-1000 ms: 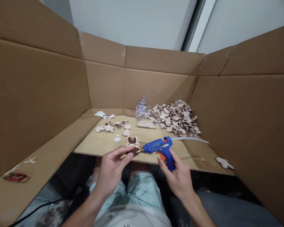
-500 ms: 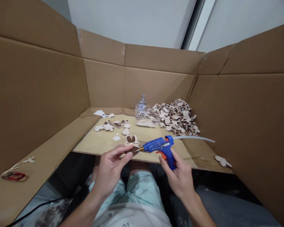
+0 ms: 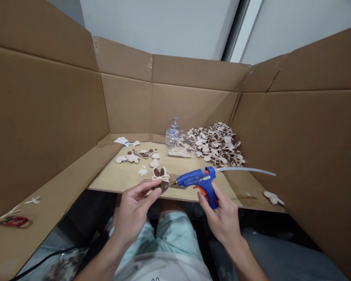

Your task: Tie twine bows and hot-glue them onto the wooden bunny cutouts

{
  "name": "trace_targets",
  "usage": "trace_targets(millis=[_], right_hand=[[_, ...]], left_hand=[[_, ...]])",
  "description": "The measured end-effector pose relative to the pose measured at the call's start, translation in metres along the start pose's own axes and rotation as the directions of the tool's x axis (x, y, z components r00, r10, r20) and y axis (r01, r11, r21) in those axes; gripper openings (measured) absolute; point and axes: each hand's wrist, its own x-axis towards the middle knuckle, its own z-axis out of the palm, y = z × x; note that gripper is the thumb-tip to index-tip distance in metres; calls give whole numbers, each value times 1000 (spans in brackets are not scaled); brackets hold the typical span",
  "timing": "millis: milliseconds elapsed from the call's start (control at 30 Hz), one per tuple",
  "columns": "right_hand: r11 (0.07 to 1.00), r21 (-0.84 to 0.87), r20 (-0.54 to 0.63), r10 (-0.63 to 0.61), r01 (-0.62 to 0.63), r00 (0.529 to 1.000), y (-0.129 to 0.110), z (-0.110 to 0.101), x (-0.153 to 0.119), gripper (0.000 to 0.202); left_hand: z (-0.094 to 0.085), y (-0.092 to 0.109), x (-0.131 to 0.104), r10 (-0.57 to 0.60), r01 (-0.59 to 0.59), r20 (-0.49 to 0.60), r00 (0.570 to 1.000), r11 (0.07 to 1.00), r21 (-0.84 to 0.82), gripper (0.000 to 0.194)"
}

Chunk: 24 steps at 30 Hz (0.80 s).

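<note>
Between the thumb and fingers of my left hand (image 3: 136, 203) is a brown and cream bunny-shaped felt piece (image 3: 160, 173) with a cream string bow across it. My right hand (image 3: 224, 214) grips the handle of a blue hot glue gun (image 3: 194, 178) with an orange trigger. A long translucent glue stick (image 3: 248, 169) sticks out of the gun's back end. The metal nozzle (image 3: 173, 183) is at the lower brown part of the felt piece, below the bow; whether it touches is hard to tell. Both hands are over the board's front edge.
A large pile of bunny pieces (image 3: 218, 144) lies at the back right, beside a clear plastic bag (image 3: 179, 150) and a bottle (image 3: 174, 127). More pieces (image 3: 132, 157) lie left on the board (image 3: 108, 177). Red-handled snips (image 3: 13, 221) rest at far left. Cardboard walls (image 3: 193, 99) surround the board.
The view has shifted slightly. Both hands keep their grips, and the nozzle stays at the felt piece's lower part. The glue stick reaches a little farther right.
</note>
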Motion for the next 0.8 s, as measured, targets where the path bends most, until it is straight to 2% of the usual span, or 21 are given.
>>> trace_targets(millis=[100,167,300,400,500,667,733,800], right_hand=[[999,-33,48,45,-44,998,7,-1,7,44],[990,-99,134,116,-104,984,18,1,15,43],[934,-302,298,281,-189,912,55,14,28,30],[911,-353,334,337,-215,880,78,28,28,19],[890,-394,336,373,-231,865,90,39,22,19],[854,-461,280,398,-241,874,90,40,18,26],[864,-455,266,363,-215,893,80,41,17,35],[909,-393,321,273,-135,907,61,47,17,38]], left_hand=[[-2,-1,2,-11,11,8,1000,1000,-1,28],[-3,0,5,-19,19,-6,1000,1000,-15,29],[-7,4,12,-10,6,-67,998,999,-53,33],[-12,6,18,16,-24,-127,992,998,-62,35],[-17,5,24,38,-51,-174,984,996,-67,35],[-30,4,34,82,-99,-242,967,993,-59,36],[-37,5,37,105,-117,-266,958,993,-29,36],[-43,7,40,118,-123,-283,952,992,1,37]])
